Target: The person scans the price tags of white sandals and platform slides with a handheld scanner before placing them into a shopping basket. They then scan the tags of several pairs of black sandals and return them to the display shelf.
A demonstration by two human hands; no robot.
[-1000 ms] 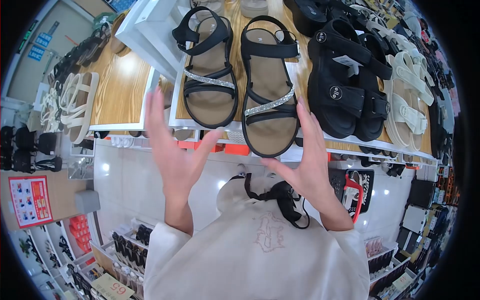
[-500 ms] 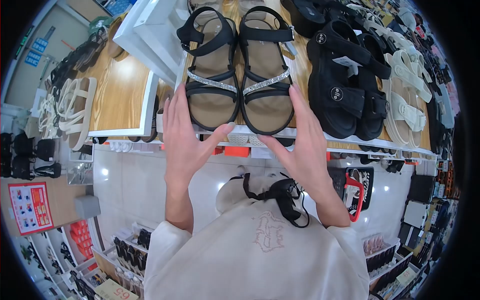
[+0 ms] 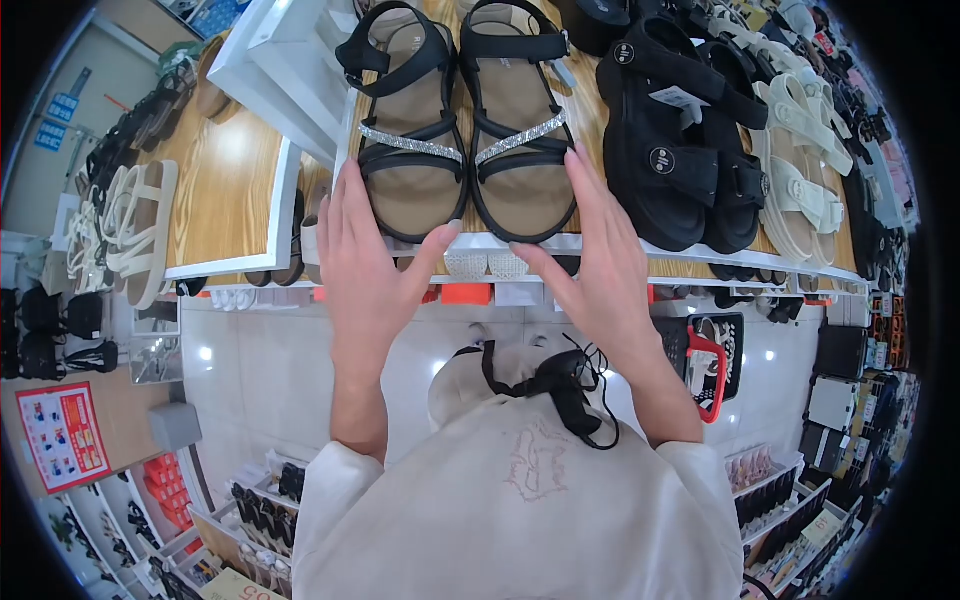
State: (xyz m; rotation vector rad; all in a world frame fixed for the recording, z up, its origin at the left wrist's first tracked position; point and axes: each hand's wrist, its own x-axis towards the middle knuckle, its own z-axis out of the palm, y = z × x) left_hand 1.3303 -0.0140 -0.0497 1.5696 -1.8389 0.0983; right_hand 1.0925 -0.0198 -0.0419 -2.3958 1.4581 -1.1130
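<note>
Two black strappy sandals with tan insoles and glittering straps stand side by side on a wooden shelf with a white edge [image 3: 560, 244], toes toward me. My left hand [image 3: 371, 262] is at the outer side of the left sandal [image 3: 412, 195], fingertips against its edge and thumb near its toe. At the outer side of the right sandal [image 3: 522, 195], my right hand [image 3: 594, 265] rests its fingertips, with the thumb by the toe. Both hands have their fingers stretched out and are not wrapped around anything.
Chunky black sandals [image 3: 668, 195] stand just right of the pair, with white sandals [image 3: 800, 205] beyond. More white sandals [image 3: 148, 230] are at the left. A white frame [image 3: 300, 75] rises behind my left hand. Below right is a black basket with a red handle [image 3: 716, 375].
The shelf, the sandals and the fingertips appear slightly higher and further left in the view. Both hands keep nearly the same pose around the pair.
</note>
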